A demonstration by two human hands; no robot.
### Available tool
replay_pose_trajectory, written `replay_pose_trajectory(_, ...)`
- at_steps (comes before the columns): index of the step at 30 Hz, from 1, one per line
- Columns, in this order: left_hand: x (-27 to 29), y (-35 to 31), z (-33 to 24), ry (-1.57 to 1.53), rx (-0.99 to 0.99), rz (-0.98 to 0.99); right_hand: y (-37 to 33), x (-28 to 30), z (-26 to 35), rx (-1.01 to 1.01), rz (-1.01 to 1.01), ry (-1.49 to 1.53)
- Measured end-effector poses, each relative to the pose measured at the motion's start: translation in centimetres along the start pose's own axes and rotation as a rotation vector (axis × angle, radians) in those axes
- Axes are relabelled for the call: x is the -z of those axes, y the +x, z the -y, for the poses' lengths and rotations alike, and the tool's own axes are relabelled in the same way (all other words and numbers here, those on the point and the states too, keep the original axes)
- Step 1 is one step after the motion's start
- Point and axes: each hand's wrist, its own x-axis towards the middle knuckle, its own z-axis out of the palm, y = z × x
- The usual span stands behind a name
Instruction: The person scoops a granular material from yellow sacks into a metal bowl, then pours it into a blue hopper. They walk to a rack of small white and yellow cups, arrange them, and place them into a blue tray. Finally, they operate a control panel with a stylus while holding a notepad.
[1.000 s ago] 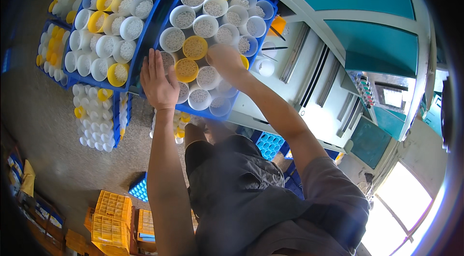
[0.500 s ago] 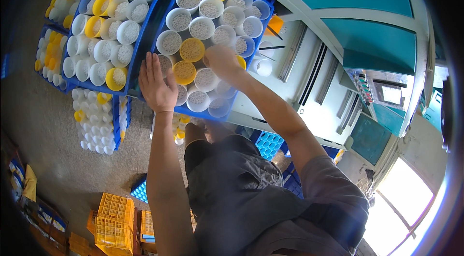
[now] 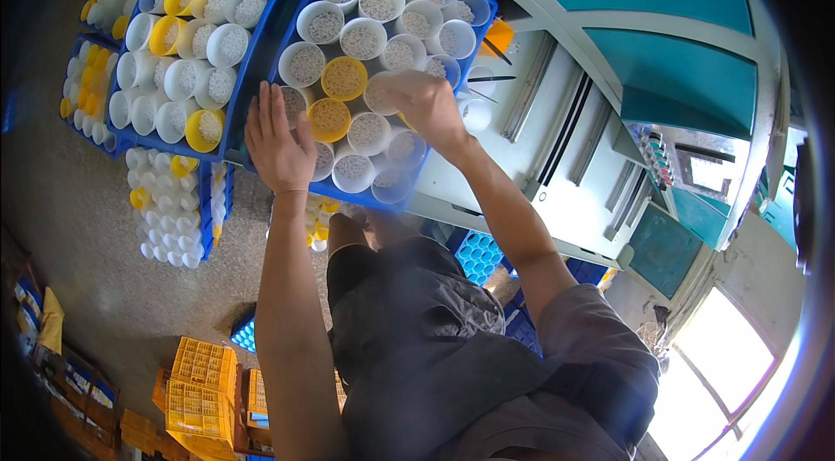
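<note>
A blue crate (image 3: 291, 48) in front of me holds rows of white and yellow cups filled with small white pellets. My left hand (image 3: 280, 141) lies along the crate's left edge, fingers stretched out and close together, beside a white cup (image 3: 294, 103). Over the crate's right side, my right hand (image 3: 432, 113) is bent with its fingers curled down at a white cup (image 3: 379, 94). The hand covers part of the cups under it, and what its fingertips hold, if anything, is hidden. A yellow cup (image 3: 330, 120) stands between the two hands.
More crates of cups (image 3: 178, 78) stand at the left, with stacked white cups (image 3: 170, 209) lower down. To the right is a pale machine bed with metal rails (image 3: 531, 83) under teal panels (image 3: 670, 70). Yellow plastic crates (image 3: 204, 391) sit on the floor at lower left.
My right hand has moved to the right across the cups, uncovering a white cup. My left hand stays at the crate's left edge. The view has shifted slightly.
</note>
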Motion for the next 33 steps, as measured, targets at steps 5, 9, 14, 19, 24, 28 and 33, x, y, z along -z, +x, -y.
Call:
replay_pose_trajectory(5, 0.0, 0.1, 0.0, -0.008, -0.005, -0.018, -2.0, 4.1, 0.3, -0.410, 0.032, 0.315)
replay_pose_trajectory(9, -0.1, 0.0, 0.0, -0.023, -0.001, -0.027, -5.5, 8.5, -1.1, -0.542, -0.059, 0.223)
replay_pose_trajectory(14, 0.0, 0.1, -0.1, -0.016, 0.000, -0.032, -8.9, 10.7, -4.5, -0.666, -0.068, -0.012)
replay_pose_trajectory(19, 0.2, 0.0, -0.1, -0.026, 0.010, -0.012, -9.0, 11.2, -4.4, -0.636, -0.009, -0.272)
replay_pose_trajectory(24, -0.1, -0.1, 0.0, -0.013, 0.021, -0.005, -7.1, 8.4, 0.7, -0.311, -0.005, -0.110)
replay_pose_trajectory(28, -0.1, -0.2, 0.0, -0.004, 0.021, -0.018, -6.4, 1.6, 6.7, 0.145, 0.293, 0.241)
replay_pose_trajectory(33, -0.2, -0.2, 0.0, -0.005, 0.022, -0.028, -5.7, -5.7, 10.8, -0.157, 0.698, -0.522)
